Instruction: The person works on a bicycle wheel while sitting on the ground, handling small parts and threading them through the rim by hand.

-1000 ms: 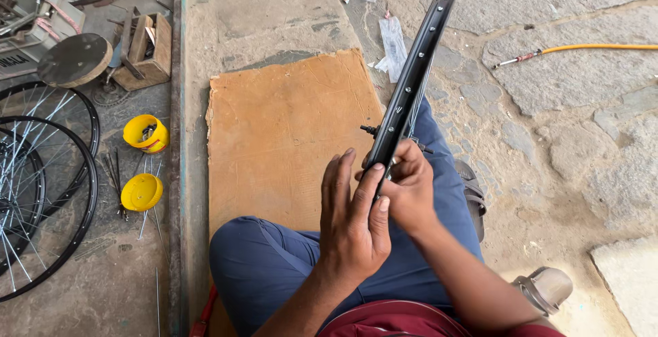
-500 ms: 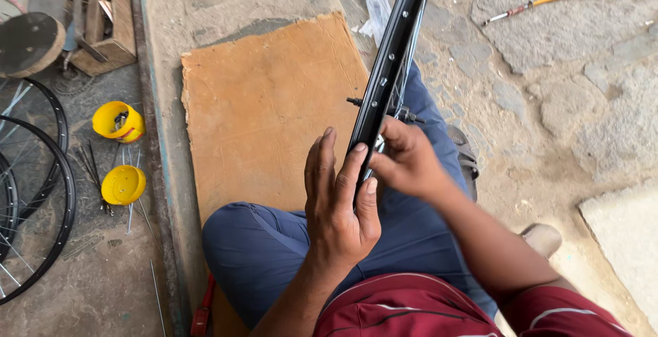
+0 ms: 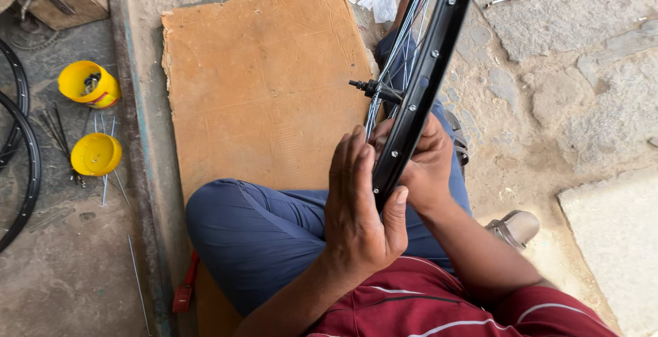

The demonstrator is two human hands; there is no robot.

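Stone floor, black spoked wheel rim (image 3: pixel 426 77) — upright, both hands (image 3: pixel 384 193) gripping

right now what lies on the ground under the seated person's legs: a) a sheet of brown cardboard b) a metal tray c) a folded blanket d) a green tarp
a: a flat sheet of brown cardboard spreads over the stone floor beneath the blue-trousered legs, to the left of the black wheel rim that the left hand and right hand grip.

black rim (image 3: pixel 425 77), yellow cups (image 3: pixel 89 83), tan cardboard (image 3: pixel 260 83), blue trousers (image 3: pixel 260 234)
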